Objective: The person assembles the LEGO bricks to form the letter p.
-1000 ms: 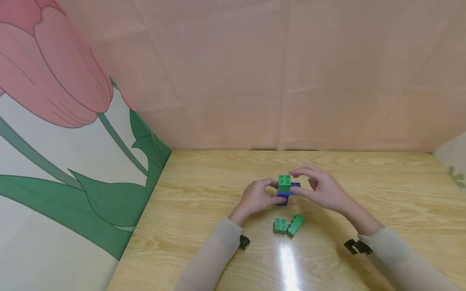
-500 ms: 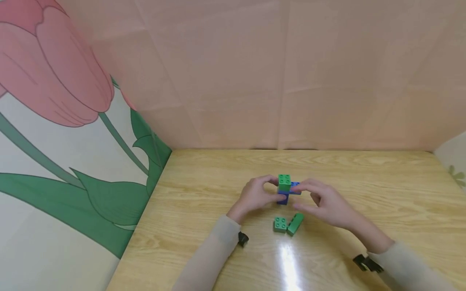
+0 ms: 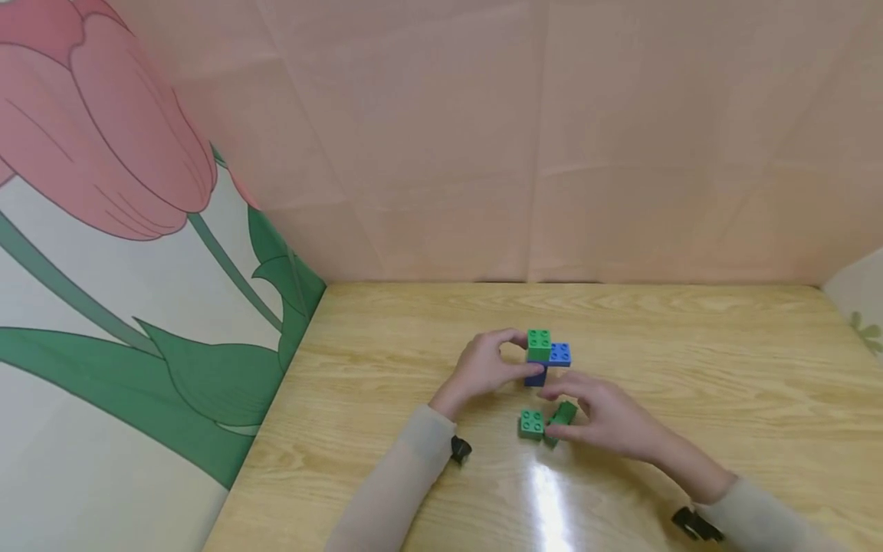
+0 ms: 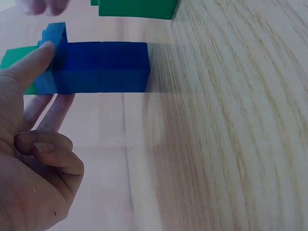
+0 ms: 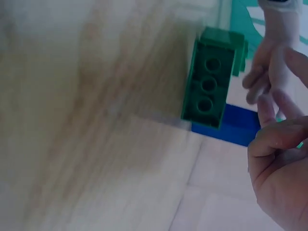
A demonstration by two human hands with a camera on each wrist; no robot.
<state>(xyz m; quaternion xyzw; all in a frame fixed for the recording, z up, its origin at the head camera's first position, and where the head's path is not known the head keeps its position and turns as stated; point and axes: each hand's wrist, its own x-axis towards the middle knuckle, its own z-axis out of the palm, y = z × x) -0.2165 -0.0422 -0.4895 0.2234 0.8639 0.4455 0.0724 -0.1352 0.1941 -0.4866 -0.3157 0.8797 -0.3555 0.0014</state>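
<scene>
A stack of building bricks stands upright on the table: a green brick (image 3: pixel 539 344) on top, a flat blue brick (image 3: pixel 562 354) jutting right beneath it, and dark blue (image 4: pixel 106 67) below. My left hand (image 3: pixel 483 371) pinches the stack, its thumb against the flat blue brick in the left wrist view. Thumb and forefinger apart, my right hand (image 3: pixel 616 416) hovers around a longer green brick (image 3: pixel 566 412) lying on its side. The right wrist view shows that brick's hollow underside (image 5: pixel 208 84), with the fingers apparently clear of it. Left of it sits a square green brick (image 3: pixel 531 424), studs up.
The wooden table (image 3: pixel 386 330) meets a pink cloth backdrop (image 3: pixel 428 153) at its far edge. A tulip-printed panel (image 3: pixel 207 368) borders it on the left. Black straps with small devices (image 3: pixel 695 524) sit at both wrists.
My right hand has left the stack's right side and come down toward me to the longer green brick. The left hand keeps its pinch on the stack, almost unmoved.
</scene>
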